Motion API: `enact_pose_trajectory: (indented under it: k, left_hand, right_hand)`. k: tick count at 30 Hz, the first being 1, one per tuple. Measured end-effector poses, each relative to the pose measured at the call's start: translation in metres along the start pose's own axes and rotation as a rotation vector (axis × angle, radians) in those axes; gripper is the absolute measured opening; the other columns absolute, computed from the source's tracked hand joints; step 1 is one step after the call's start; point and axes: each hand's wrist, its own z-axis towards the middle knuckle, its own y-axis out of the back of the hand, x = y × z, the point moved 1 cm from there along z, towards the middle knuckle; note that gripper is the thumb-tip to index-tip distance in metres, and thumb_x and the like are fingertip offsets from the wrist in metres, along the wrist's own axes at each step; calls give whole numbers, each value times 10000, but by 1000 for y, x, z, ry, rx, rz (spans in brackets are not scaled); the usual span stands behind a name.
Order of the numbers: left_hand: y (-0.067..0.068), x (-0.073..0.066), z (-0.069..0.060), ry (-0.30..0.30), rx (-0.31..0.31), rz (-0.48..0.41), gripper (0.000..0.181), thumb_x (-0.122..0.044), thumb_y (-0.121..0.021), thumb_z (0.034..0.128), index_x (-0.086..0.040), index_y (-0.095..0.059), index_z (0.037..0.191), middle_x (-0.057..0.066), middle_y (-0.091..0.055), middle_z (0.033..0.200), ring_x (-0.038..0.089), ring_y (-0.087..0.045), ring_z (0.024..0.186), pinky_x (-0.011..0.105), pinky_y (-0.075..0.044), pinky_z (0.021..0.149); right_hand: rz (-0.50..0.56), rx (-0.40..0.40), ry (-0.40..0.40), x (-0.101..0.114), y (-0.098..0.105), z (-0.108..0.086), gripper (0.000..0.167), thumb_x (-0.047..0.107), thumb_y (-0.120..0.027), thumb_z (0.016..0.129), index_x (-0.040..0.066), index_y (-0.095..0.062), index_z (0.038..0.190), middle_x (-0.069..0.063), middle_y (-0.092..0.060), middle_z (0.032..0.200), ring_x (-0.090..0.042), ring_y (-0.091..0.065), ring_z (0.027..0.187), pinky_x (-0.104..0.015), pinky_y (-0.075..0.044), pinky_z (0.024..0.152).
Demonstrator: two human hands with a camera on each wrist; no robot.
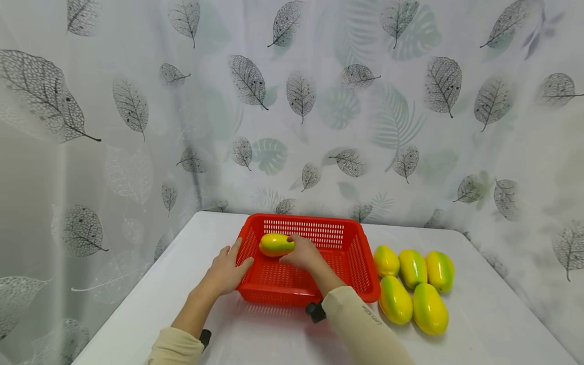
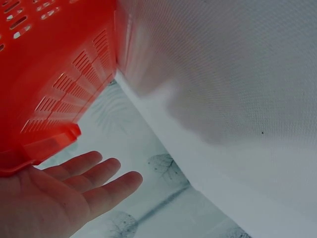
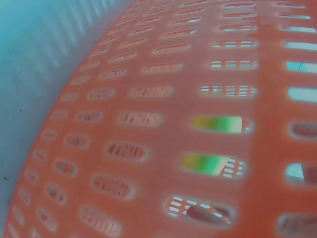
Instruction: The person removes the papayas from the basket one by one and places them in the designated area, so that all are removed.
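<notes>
A red plastic basket [image 1: 296,295] with slotted walls stands on the white table. Inside it, near the left wall, lies a yellow-green mango [image 1: 274,244]. My right hand [image 1: 304,254] reaches over the front rim and grips that mango at its right end. The left hand [image 1: 226,269] rests at the basket's left rim; in the left wrist view its fingers [image 2: 111,191] stretch out straight beside the red wall [image 2: 54,64]. The right wrist view looks through the slotted basket wall [image 3: 270,124], where only slices of the mango [image 3: 218,124] show; most of the right hand is hidden there.
Several yellow-green mangoes [image 1: 412,268] sit close together on the table, just right of the basket. The white tabletop [image 1: 493,314] reaches to a curtain [image 1: 319,126] printed with leaves, which hangs behind and along both sides.
</notes>
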Motion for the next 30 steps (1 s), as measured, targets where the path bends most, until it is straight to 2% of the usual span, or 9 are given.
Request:
enact_pose_trajectory:
  k: [7,13,18,30]
  left_hand:
    - [0,1,0,6,4,6,777,-426,-550,1026,-104,-222,1653,311,-355,1573,513,-495,1325,640,-553,969]
    - [-2,1,0,4,0,7,767,-419,-546,1029,-110,-226,1653,308,-353,1576,516,-487,1329,653,-541,979]
    - [-1,-1,-1,-2,-4,6,765,-411,-549,1027,-104,-231,1651,310,-358,1570,516,-490,1323,656,-541,977]
    - [-1,0,-1,-7,-5,1,775,-403,-562,1018,-97,-231,1650,313,-362,1568,518,-496,1327,643,-553,964]
  right_hand:
    - [-6,5,-4,-2,-3,3,642,170,-838,839,14,-581,1406,-200,-605,1422,-353,-587,1247,-540,-491,1088]
    - [-3,-4,-22,-3,-6,7,669,178,-838,829,29,-576,1426,-197,-599,1436,-359,-578,1275,-539,-484,1098]
    - [-11,-13,1,0,-9,10,655,159,-836,824,11,-584,1409,-214,-605,1418,-366,-579,1271,-533,-477,1105]
    - [20,42,-31,2,-14,11,669,149,-827,836,7,-555,1430,-194,-599,1441,-362,-564,1269,-547,-436,1143]
